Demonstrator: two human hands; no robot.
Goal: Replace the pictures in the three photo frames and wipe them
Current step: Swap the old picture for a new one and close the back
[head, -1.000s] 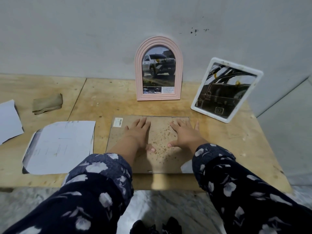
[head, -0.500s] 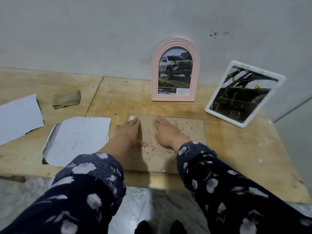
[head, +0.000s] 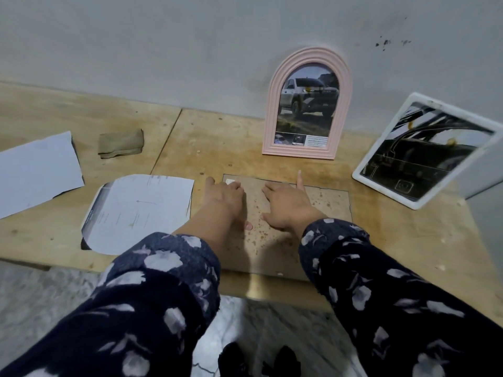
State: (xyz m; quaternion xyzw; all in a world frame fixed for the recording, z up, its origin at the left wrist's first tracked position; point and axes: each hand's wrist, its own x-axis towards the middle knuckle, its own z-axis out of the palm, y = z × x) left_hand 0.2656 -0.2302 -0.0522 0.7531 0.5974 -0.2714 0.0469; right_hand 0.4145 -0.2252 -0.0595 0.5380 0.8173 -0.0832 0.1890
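Both hands, left hand (head: 226, 195) and right hand (head: 288, 204), press flat, holding nothing, on the face-down brown speckled backing board (head: 324, 205). Press evenly near the edges so it seats without buckling.

One head-worn camera looks forward and down, close over the table (head: 408, 240), facing the wall (head: 163, 50) behind it.

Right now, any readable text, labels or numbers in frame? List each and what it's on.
None can be read.
White sticker on the backing board: print too small.
Caption box at the foot of the picture in the pink arched frame: lines of text, blurred.
Cut sheet left of the board: faint marks, illegible.
White frame: small emblem in the picture, no legible letters.
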